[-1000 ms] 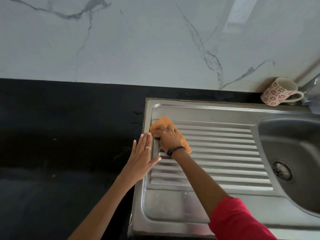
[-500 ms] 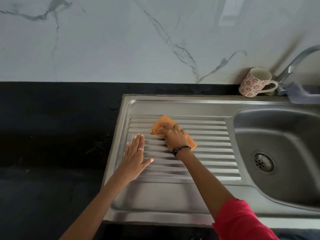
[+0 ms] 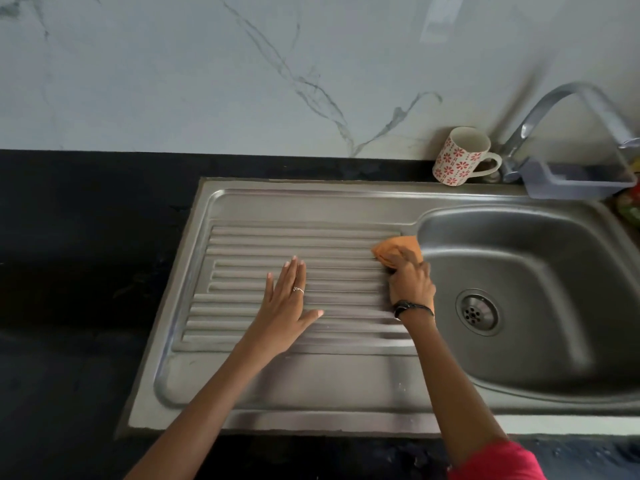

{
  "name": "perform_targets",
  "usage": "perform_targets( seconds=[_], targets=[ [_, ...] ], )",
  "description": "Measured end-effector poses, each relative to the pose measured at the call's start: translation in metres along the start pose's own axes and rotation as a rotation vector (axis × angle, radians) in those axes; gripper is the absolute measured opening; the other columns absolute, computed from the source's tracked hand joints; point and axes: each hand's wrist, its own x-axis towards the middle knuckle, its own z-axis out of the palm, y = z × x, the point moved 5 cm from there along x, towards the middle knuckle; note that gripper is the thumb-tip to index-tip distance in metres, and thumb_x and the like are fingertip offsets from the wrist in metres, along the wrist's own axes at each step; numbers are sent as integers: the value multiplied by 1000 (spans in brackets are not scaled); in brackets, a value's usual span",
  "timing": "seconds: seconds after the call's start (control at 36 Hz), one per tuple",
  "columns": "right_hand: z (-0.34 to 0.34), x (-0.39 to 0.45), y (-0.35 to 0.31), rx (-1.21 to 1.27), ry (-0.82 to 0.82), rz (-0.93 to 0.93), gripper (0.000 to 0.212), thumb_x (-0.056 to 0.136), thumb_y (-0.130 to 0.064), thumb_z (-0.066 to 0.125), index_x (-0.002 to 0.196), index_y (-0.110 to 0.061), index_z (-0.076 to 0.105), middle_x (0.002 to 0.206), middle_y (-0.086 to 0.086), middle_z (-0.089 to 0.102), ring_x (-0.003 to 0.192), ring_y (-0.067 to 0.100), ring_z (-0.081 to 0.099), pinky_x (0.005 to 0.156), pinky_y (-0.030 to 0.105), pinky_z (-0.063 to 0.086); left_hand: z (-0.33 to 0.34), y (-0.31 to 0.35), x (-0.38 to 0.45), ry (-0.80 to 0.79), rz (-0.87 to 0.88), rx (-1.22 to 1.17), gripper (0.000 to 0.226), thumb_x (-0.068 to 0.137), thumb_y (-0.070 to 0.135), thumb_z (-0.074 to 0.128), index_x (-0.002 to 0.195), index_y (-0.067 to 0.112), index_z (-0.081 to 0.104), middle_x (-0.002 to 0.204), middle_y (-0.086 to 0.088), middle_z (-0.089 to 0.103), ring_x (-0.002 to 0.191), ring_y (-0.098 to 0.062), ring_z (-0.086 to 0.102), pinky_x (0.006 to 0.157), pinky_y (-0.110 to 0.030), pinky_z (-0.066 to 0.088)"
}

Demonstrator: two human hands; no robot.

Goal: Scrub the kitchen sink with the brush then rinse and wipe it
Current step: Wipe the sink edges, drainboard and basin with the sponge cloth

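A stainless steel sink (image 3: 311, 202) is set into a black counter, with a ribbed drainboard (image 3: 277, 244) on the left and a basin (image 3: 540, 265) with a round drain (image 3: 478, 312) on the right. My right hand (image 3: 410, 284) presses a crumpled orange cloth (image 3: 398, 249) onto the right end of the ribs, just beside the basin's rim. Flat on the middle of the drainboard lies my left hand (image 3: 285, 306), fingers straight and together, a ring on one finger, holding nothing. No brush is in view.
A white mug with red flowers (image 3: 457, 155) stands at the sink's back edge. Right of it are a curved chrome tap (image 3: 554, 98) and a grey plastic caddy (image 3: 578, 180). Black counter (image 3: 86, 254) stretches left; a marble wall rises behind.
My right hand has slid the orange cloth rightward along the ribs from the drainboard's left end to the basin's edge. The left hand has shifted right onto the ribs. The view has panned right.
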Motion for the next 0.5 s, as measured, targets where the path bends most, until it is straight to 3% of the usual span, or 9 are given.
perform_targets(
  seconds=[0.14, 0.28, 0.5],
  targets=[
    [1, -6, 12, 9, 21, 142, 61, 85, 6, 37, 134, -29, 45, 144, 1, 32, 114, 34, 40, 89, 45, 44, 2, -6, -6, -9, 9, -2, 84, 96, 44, 39, 142, 9, -22, 152, -6, -27, 128, -9, -34, 105, -30, -22],
    [8, -21, 1, -32, 76, 268, 53, 89, -1, 42, 134, -28, 44, 137, 13, 34, 114, 35, 42, 94, 39, 37, -5, -24, -16, -15, 34, -16, 84, 96, 45, 38, 137, 13, -28, 151, -4, -30, 130, -9, -34, 106, -30, -23],
    [39, -48, -68, 1, 139, 146, 57, 87, 8, 34, 135, -20, 44, 135, 14, 39, 114, 35, 44, 88, 40, 41, -23, -83, -49, 29, 25, -61, 83, 96, 44, 38, 132, 18, -31, 142, 3, -37, 128, -8, -37, 104, -28, -26]
  ],
)
